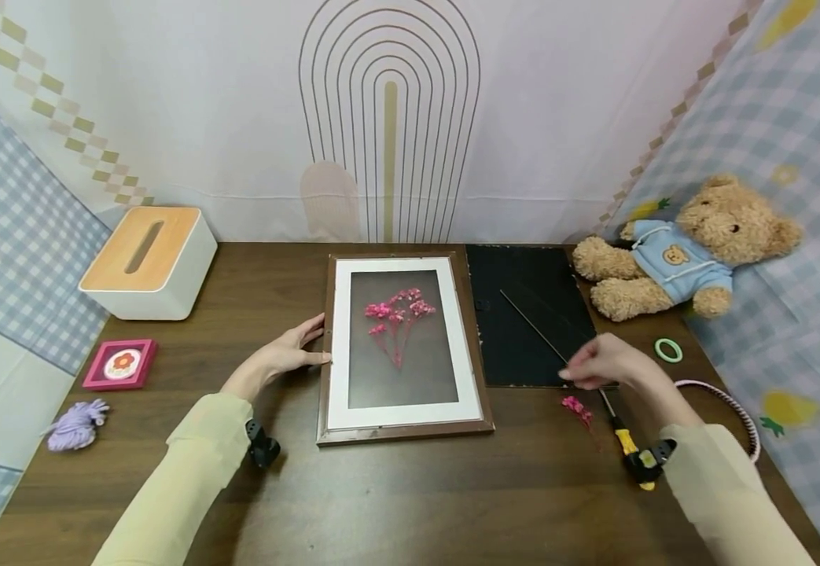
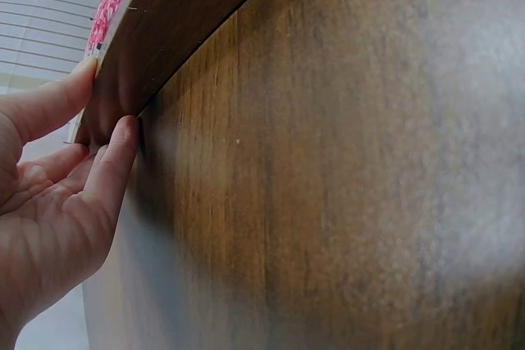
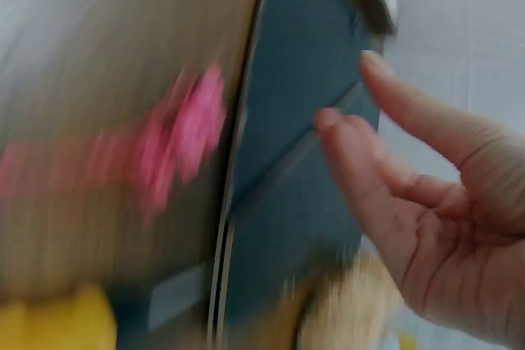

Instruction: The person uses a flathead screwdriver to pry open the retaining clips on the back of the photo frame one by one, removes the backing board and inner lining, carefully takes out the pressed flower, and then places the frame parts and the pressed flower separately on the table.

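A brown-edged picture frame (image 1: 489, 413) lies in the middle of the table, with a white mat and pink dried flowers (image 1: 397, 310) on its dark glassy panel. My left hand (image 1: 289, 351) touches the frame's left side; in the left wrist view, the thumb and fingertips meet its edge. Over the front edge of a black backing board (image 1: 530, 271) is my right hand (image 1: 604, 362), its thumb and index finger apart with nothing seen between them. Below that hand lies a loose pink flower sprig (image 1: 577, 407), blurred in the right wrist view.
A thin dark rod (image 1: 531, 324) lies across the board. Under the right wrist is a yellow-and-black-handled screwdriver (image 1: 624, 440). At right are a teddy bear (image 1: 685, 251), green ring (image 1: 667, 341) and braided loop (image 1: 738, 413); at left, a tissue box (image 1: 148, 267), pink box (image 1: 119, 365) and purple yarn (image 1: 75, 426).
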A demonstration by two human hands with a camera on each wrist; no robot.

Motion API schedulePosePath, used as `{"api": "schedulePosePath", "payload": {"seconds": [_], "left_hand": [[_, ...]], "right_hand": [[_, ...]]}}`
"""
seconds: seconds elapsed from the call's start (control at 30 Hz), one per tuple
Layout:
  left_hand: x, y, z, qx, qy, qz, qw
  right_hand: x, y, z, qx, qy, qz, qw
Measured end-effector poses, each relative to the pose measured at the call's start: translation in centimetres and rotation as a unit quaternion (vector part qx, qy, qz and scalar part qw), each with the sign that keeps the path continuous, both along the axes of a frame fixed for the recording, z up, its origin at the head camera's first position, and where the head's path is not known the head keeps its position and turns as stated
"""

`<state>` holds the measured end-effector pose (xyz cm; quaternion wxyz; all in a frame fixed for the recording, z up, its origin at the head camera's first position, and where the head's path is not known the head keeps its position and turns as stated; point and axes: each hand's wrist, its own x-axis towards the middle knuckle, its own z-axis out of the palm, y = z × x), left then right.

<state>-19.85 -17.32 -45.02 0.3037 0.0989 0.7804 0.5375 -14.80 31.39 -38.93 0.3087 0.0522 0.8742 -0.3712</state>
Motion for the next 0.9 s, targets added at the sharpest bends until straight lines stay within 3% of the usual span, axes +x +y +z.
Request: {"api": "schedulePosePath", "payload": {"seconds": [0.2,0.3,0.43,0.57,0.7,0.9], "left_hand": [[0.0,-0.1,0.1,-0.001,-0.003,-0.003,1.0000],[0.0,-0.1,0.3,-0.005,-0.003,-0.004,1.0000],[0.1,0.2,0.2,-0.010,-0.005,-0.002,0.9999],[0.1,0.5,0.0,-0.009,0.000,0.000,1.0000],[0.2,0.4,-0.1,-0.006,0.009,0.004,0.9999],[0.3,0.1,0.0,-0.006,0.005,0.017,0.9998]], "right_hand": [[-3.5,-8.1,-2.2,-0.127,0.034,-0.039,0.991],[-5.1,-12.9,-3.0,-0.142,0.026,-0.060,0.988],[-7.1,-18.2,-3.5,-0.098,0.026,-0.093,0.990],[-8.3,-21.3,-3.5,-0.015,0.062,-0.117,0.991],[-8.8,-22.8,-3.4,0.032,0.069,-0.110,0.991],[-9.3,-22.6,-3.4,0.037,0.025,-0.062,0.997]]}}
